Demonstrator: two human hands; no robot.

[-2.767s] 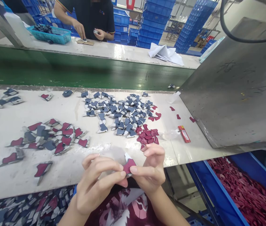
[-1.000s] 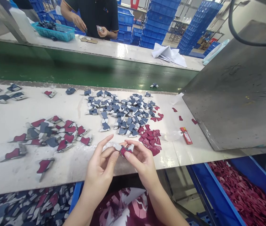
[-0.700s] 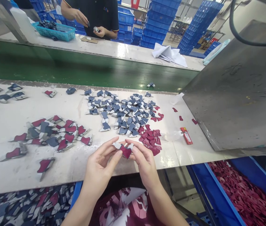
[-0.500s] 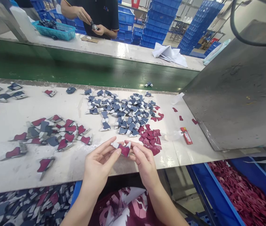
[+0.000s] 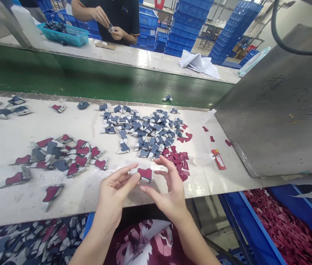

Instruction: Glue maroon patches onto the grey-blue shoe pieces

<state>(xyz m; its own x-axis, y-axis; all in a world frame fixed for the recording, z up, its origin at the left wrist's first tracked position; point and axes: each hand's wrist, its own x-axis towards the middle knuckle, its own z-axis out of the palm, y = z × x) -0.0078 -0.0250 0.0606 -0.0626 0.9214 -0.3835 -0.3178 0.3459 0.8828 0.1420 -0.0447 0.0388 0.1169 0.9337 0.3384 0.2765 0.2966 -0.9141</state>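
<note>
Hands (image 5: 113,195) at maroon-faced part (image 5: 145,173), label (image 5: 220,162) on red packet (image 5: 217,158) illegible.

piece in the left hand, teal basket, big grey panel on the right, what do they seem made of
Piece: probably matt plastic, judging by its crisp edges, though rubber is possible.
Basket: likely plastic, slightly glossy, given its even colour and latticed walls.
Panel: apparently bare metal, with a dull grey sheen and dark scrawls.

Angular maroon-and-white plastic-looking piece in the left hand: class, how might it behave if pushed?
Probably stiff: the piece, gripped at one end by the left hand, shows no sag. Likely to slide, not roll: it's angular.
</note>
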